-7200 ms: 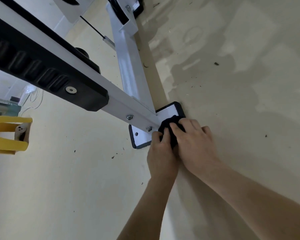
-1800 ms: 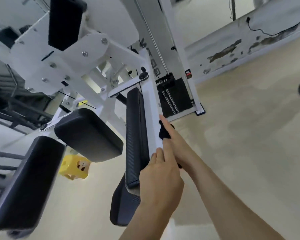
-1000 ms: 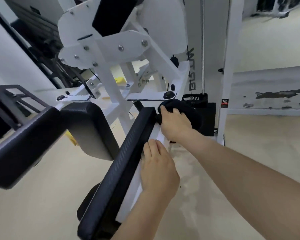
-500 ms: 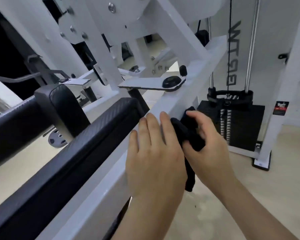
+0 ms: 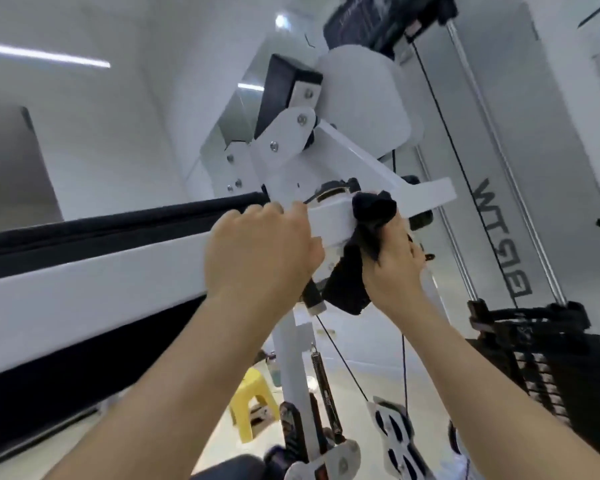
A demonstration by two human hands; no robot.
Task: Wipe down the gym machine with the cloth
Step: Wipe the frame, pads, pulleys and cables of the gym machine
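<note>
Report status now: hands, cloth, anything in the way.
Left hand grips white beam. Right hand holds black cloth against beam's end. Cable and spring hang below.

2 hands: left hand [image 5: 260, 251] & right hand [image 5: 392, 268], both near, centre. 1 cloth [image 5: 350, 282], blk. 1 gym machine [image 5: 84, 289], white frame. 2 blk pads plain to see: long pad [image 5: 118, 220] at left, upper pad [image 5: 281, 95] farther off (dark shapes at the near edge are too blurred to count). 2 guide rods [image 5: 512, 174], right. 1 weight stack [image 5: 548, 358], right. 1 spring [image 5: 321, 375], near, centre. 1 yellow stool [image 5: 253, 393], near, on the floor. 2 light strips [image 5: 45, 55], far left.
</note>
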